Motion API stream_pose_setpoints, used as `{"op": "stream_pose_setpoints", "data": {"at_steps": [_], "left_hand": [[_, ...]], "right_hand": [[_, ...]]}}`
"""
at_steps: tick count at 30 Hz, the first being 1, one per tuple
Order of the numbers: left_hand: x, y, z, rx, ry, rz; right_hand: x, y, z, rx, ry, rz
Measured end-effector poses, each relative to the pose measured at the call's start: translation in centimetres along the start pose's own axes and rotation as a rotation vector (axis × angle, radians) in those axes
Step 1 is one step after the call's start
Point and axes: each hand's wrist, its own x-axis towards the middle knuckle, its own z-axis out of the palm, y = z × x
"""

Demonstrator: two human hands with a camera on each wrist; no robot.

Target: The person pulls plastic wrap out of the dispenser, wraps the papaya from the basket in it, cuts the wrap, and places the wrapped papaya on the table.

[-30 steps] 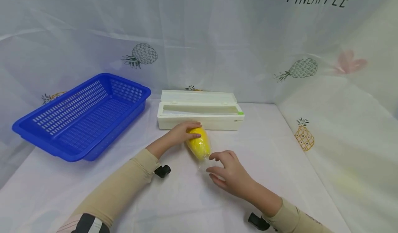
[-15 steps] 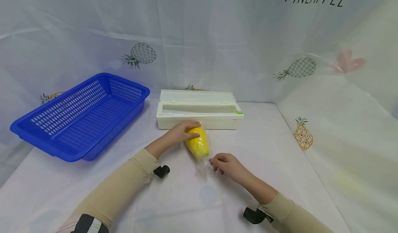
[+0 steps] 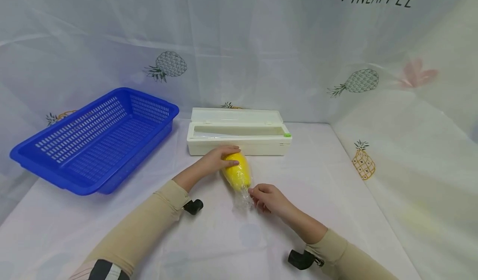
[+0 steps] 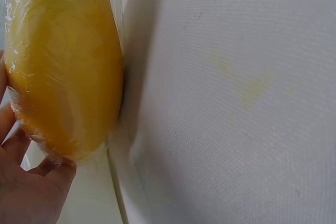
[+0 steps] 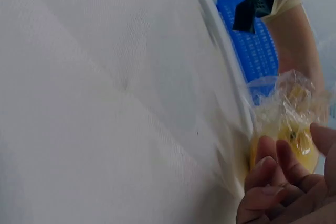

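A yellow oblong fruit (image 3: 238,173), wrapped in clear plastic, lies on the white cloth near the middle of the head view. My left hand (image 3: 218,159) holds its far end, thumb on top. The left wrist view has the fruit (image 4: 65,72) up close, shiny film around it and fingertips (image 4: 63,170) at its lower end. Loose, crumpled plastic wrap (image 3: 242,201) trails from the near end. There my right hand (image 3: 271,198) pinches the edge of the film, other fingers curled. In the right wrist view the gathered plastic (image 5: 296,95) stands up beyond the right fingers (image 5: 262,169).
Right behind the fruit stands a white cling film dispenser (image 3: 239,146) with its lid (image 3: 237,115) raised and a green slider (image 3: 287,135). A blue slotted basket (image 3: 138,159) is at the left. Pineapple-printed cloth (image 3: 261,43) hangs behind.
My right hand came in from the right, its spread fingers closing at the plastic tail, which is now pulled out and crumpled. The left hand and fruit stay in place.
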Motion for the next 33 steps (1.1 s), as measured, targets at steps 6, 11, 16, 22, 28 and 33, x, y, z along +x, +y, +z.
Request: {"op": "stream_pose_setpoints", "data": {"at_steps": [6, 11, 16, 22, 28, 33], "left_hand": [[-0.1, -0.1, -0.1, -0.003, -0.013, 0.008], [-0.1, -0.2, -0.2, -0.012, -0.026, 0.007], [0.0, -0.2, -0.4, -0.008, -0.036, 0.058], [0.0, -0.2, -0.5, 0.001, -0.052, 0.064], [0.1, -0.3, -0.5, -0.020, -0.046, 0.059], [0.1, -0.4, -0.7, -0.015, -0.045, 0.069]], "right_hand": [[0.2, -0.1, 0.6, -0.005, 0.055, -0.034], [0.0, -0.2, 0.2, 0.019, 0.051, -0.018], [-0.3, 0.0, -0.6, 0.006, -0.039, -0.053], [-0.4, 0.1, -0.9, 0.029, -0.085, -0.049], [-0.7, 0.2, 0.4, 0.035, -0.094, -0.013], [-0.8, 0.6, 1.0, 0.064, -0.070, -0.061]]}}
